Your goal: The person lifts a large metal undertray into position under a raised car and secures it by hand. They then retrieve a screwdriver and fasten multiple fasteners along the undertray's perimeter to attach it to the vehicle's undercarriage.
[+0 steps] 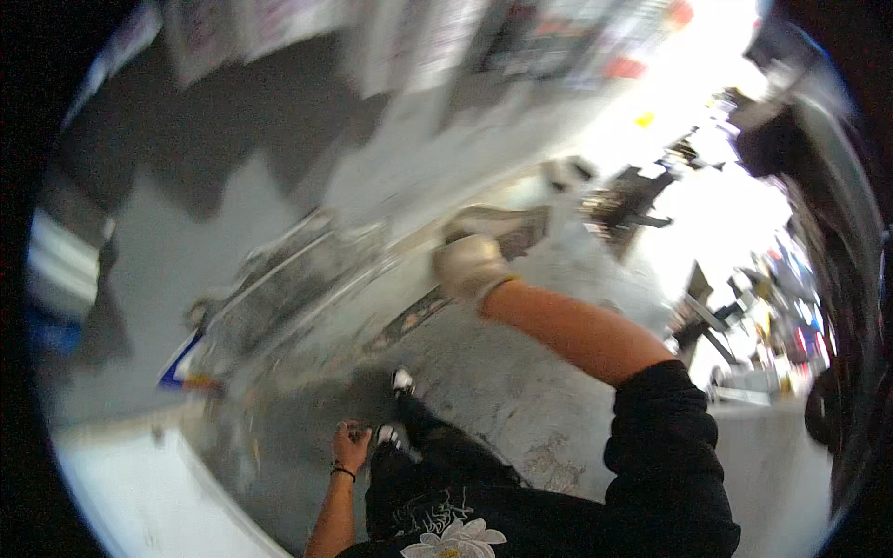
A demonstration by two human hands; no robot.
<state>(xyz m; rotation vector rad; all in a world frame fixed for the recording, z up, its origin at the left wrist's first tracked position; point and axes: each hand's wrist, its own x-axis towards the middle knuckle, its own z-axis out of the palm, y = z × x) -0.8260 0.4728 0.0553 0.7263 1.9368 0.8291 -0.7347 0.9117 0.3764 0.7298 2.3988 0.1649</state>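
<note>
My right hand (pixel 470 267), in a pale work glove with a yellow cuff edge, reaches forward at the middle of the view. Its fingers are wrapped round a blurred grey-brown piece (pixel 513 226), long and narrow, whose kind I cannot make out. Low at my side hangs my left hand (pixel 352 445), bare, with a dark band on the wrist. Its fingers are loosely bent and apart, and nothing shows in them.
Along the left wall leans a grey, dusty flat panel (pixel 288 288). A white surface (pixel 149 493) stands at the lower left. Blurred equipment and clutter (pixel 744 344) fill the right side. My shoes (pixel 402 381) are on the grey floor (pixel 502 391).
</note>
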